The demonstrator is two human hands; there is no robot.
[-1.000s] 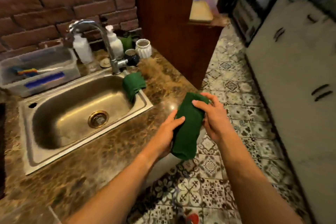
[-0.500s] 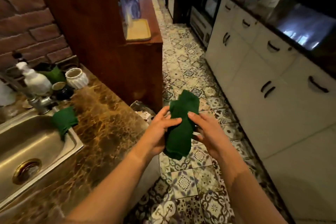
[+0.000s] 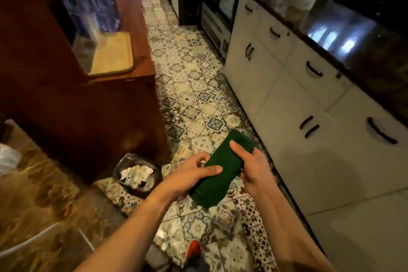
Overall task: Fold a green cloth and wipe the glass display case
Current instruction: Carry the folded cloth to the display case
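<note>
You are at the folding step, and by the look of it nearly through it: the green cloth (image 3: 220, 172) is already a compact, thick oblong, held in the air low in the middle of the frame, above the patterned floor (image 3: 194, 99) and between the brown worktop (image 3: 37, 194) at lower left and the white cabinets (image 3: 293, 139) on the right. Your left hand (image 3: 189, 180) grips the cloth from its left side, thumb laid flat across the top face and the other fingers curled under and behind it. Your right hand (image 3: 254, 168) holds the upper right end, thumb pressed on top near the far edge and fingers wrapped beneath, so both hands are closed round the cloth rather than spread. What the next move calls for, I judge, is to square the last fold, pass the cloth to one hand and carry it to the glass. Which glass is meant you cannot tell from here; a dark glass-fronted unit (image 3: 218, 2) stands in the upper middle of the frame, well apart from your hands. A small bin (image 3: 135, 174) sits on the floor just left of your left wrist.
</note>
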